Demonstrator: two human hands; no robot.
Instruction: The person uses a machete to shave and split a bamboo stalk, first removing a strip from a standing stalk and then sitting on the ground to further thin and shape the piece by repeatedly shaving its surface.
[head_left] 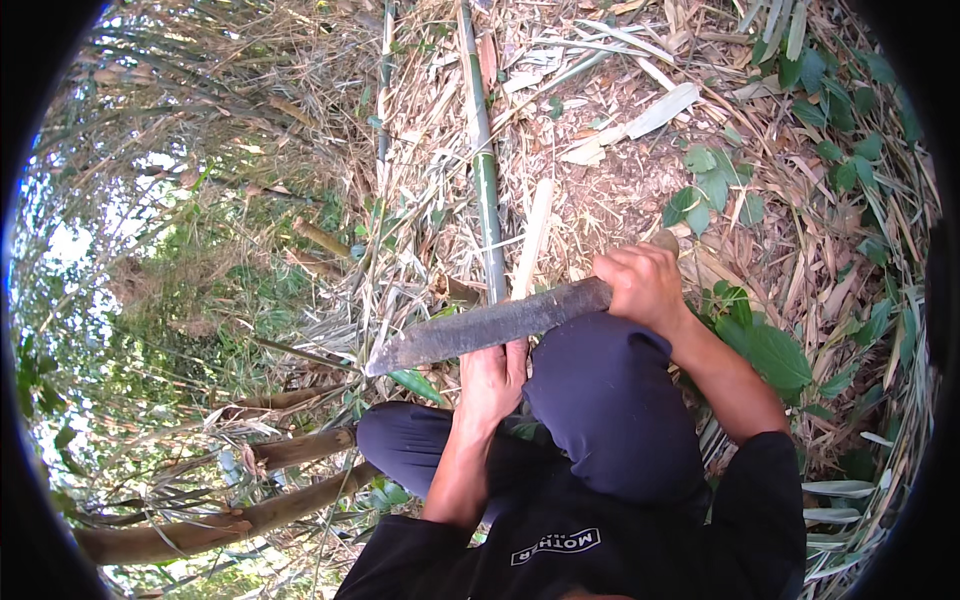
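Note:
In my right hand (640, 285) is a machete, its fingers wrapped round the handle. The long, dark, stained blade (480, 325) reaches left over my raised knee and past my left hand. A bit of the handle's end (665, 240) shows beyond the fist. My left hand (488, 385) is low behind the blade, in line with the near end of a green bamboo pole (484, 180). That pole runs between its thumb and fingers, which look closed on it, though the blade covers the fingertips and the pole's end.
Pale split bamboo strips (535, 235) and chips litter the ground ahead. Another thin bamboo stem (385, 90) lies left of the pole. Brown stems (230, 525) stick out at lower left, before dense bamboo growth. Green leafy plants (775, 355) grow close to my right forearm.

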